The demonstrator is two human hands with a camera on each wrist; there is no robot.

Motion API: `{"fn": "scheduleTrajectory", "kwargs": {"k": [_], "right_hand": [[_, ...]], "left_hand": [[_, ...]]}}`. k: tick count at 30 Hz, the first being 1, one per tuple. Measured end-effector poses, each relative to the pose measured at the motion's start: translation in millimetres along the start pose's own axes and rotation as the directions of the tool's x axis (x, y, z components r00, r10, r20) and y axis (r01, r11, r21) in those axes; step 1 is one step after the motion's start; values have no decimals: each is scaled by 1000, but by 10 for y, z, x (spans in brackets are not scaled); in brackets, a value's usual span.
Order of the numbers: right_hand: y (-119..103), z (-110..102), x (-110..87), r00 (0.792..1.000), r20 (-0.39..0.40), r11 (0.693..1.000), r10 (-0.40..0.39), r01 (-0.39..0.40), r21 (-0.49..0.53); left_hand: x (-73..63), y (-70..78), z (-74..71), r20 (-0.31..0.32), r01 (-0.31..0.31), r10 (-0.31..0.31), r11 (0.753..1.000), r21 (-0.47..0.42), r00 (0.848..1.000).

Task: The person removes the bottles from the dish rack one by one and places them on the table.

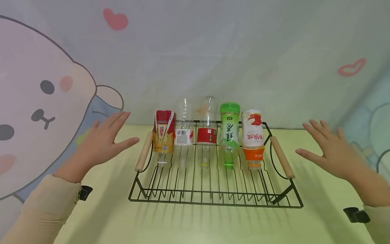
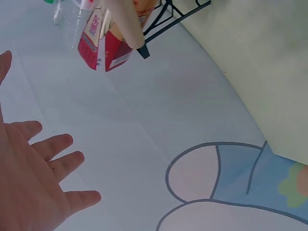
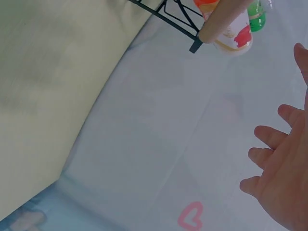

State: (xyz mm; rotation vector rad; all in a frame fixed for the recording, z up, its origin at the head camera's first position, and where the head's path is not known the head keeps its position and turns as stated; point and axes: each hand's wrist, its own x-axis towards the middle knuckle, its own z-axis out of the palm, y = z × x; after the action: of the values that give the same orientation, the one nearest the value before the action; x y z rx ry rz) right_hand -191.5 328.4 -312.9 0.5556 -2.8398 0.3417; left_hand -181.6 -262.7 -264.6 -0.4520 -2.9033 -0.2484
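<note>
Spreading over the left of the backdrop (image 1: 182, 67), a cartoon bear (image 1: 33, 57) is being partly covered by the left hand (image 1: 102, 145). This hand is being held up released, fingers straight, thumb pointing right, and a black wrist piece (image 1: 85, 192) is being worn at its pale sleeve (image 1: 50, 203). Farther right, the backdrop is being marked by a solid heart (image 1: 115, 19) and, at the far right, by a heart outline (image 1: 347, 74). The right hand (image 1: 332, 150) is being held up released too, fingers straight and parted, thumb pointing left.

Between the hands and apart from both, a black wire rack (image 1: 216, 203) is being borne by the pale green table (image 1: 195, 227). The way in from the left is being crossed by the left handle (image 1: 144, 151), a round wooden bar, and from the right by the matching right handle (image 1: 282, 157).

Side by side in the rack, necks to the near side, are being held a red-and-gold bottle (image 1: 164, 132), a barcoded clear bottle (image 1: 183, 137), a red-labelled clear bottle (image 1: 207, 135), a green bottle (image 1: 230, 128) and a white-and-orange bottle (image 1: 253, 130). In the wrist views, the two outer bottles are being partly hidden by the handles.
</note>
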Motion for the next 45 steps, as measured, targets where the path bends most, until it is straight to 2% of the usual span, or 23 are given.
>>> {"fn": "scheduleTrajectory", "kwargs": {"k": [4, 7, 11, 15, 22, 26, 34, 39, 45], "right_hand": [[-43, -60, -39, 998, -60, 999, -24, 27, 39], [-103, -52, -95, 994, -99, 993, -52, 61, 99], [-208, 23, -212, 991, -108, 975, -73, 94, 203], [-317, 114, -346, 996, -75, 956, -39, 59, 287], [-482, 305, -538, 1000, -23, 933, -6, 14, 360], [-541, 404, -623, 1000, 7, 926, -13, 9, 376], [-585, 539, -709, 1000, 3, 927, -24, 22, 375], [-588, 587, -731, 999, -4, 924, -37, 36, 381], [-589, 609, -746, 999, -15, 927, -39, 42, 373]], "left_hand": [[182, 199, -149, 2, 19, -19, 999, -38, 1000], [301, 333, -182, 25, 52, -49, 992, -112, 998], [453, 465, -82, 35, 87, -81, 965, -246, 996], [630, 554, 68, 45, 132, -124, 926, -353, 991], [863, 561, 239, 118, 228, -197, 892, -390, 973], [909, 515, 300, 160, 260, -211, 866, -428, 964], [905, 360, 447, 228, 294, -205, 824, -484, 952], [896, 273, 581, 250, 329, -225, 771, -545, 942], [879, 281, 726, 275, 344, -214, 695, -632, 937]]}}
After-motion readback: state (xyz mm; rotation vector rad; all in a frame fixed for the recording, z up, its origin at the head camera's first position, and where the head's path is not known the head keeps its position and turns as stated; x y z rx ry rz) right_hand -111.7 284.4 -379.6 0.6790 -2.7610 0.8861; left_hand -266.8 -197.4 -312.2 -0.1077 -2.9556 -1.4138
